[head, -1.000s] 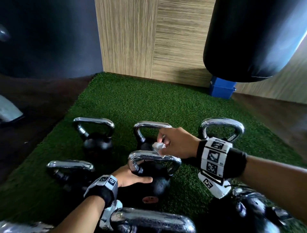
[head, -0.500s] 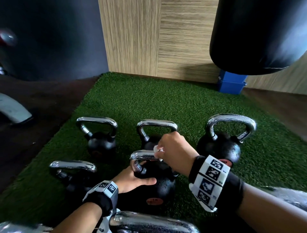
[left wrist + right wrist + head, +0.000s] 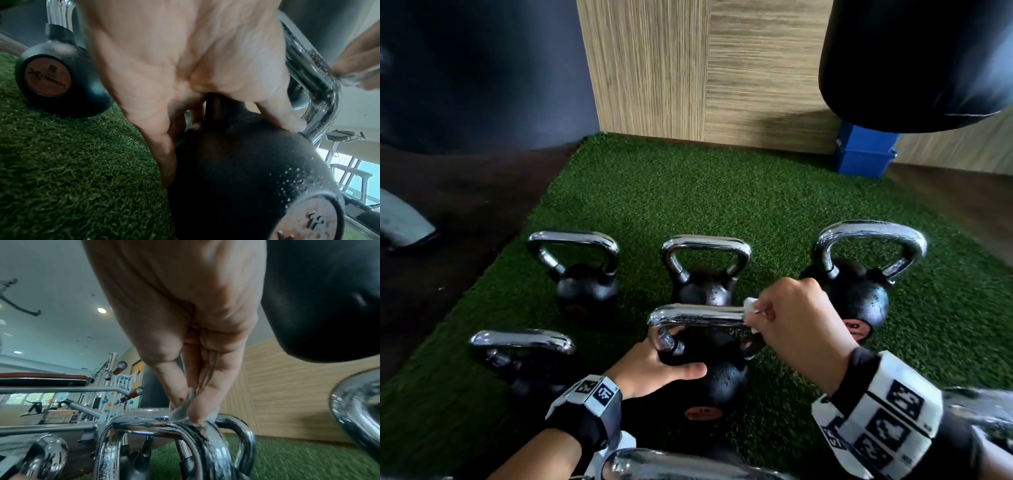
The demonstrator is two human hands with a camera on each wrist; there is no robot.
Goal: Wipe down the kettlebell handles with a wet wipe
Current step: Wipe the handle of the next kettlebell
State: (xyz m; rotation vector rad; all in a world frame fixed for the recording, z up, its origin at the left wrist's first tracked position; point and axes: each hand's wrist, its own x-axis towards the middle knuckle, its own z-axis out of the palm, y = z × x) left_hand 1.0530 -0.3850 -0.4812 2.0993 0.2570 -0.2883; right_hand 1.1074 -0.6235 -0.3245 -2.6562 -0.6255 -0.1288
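Observation:
A black kettlebell with a wet chrome handle stands on the green turf in the middle of the head view. My left hand grips its neck at the handle's left foot, thumb lying across the ball. My right hand pinches a small white wet wipe and holds it against the right end of that handle. In the right wrist view the wipe sits between thumb and fingers on top of the chrome bar. Droplets cover the bar.
Three more kettlebells stand behind: left, middle, right. Another is at the near left, and a chrome handle lies at the bottom edge. A black punching bag hangs at upper right above a blue box.
My right hand has slid the wipe along the handle from its left part to its right end. The left hand keeps its grip on the kettlebell.

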